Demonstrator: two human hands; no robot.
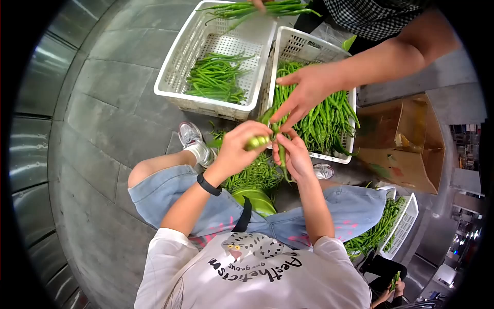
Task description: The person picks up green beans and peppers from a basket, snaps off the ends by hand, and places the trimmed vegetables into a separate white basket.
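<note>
My left hand point(240, 148), with a black band at the wrist, is closed around several green chili peppers point(257, 142), their pale ends bunched at the fingers. Close beside it, my right hand point(297, 158) pinches one long green chili pepper point(283, 160) that hangs down along the palm. The fingertips of both hands nearly meet. Below them, between my legs, a heap of thin green pieces point(253, 174) lies by a bright green container point(260, 201). A co-worker's hand point(311, 92) reaches over the right crate, just above my fingers.
A white crate point(167, 91) at the back left holds peppers, and the co-worker's other hand holds a bunch over it. A fuller white crate point(329, 156) stands beside it. To the right are a cardboard box point(406, 167) and another pepper-filled white crate point(404, 226). Another person's hands point(396, 288) show lower right.
</note>
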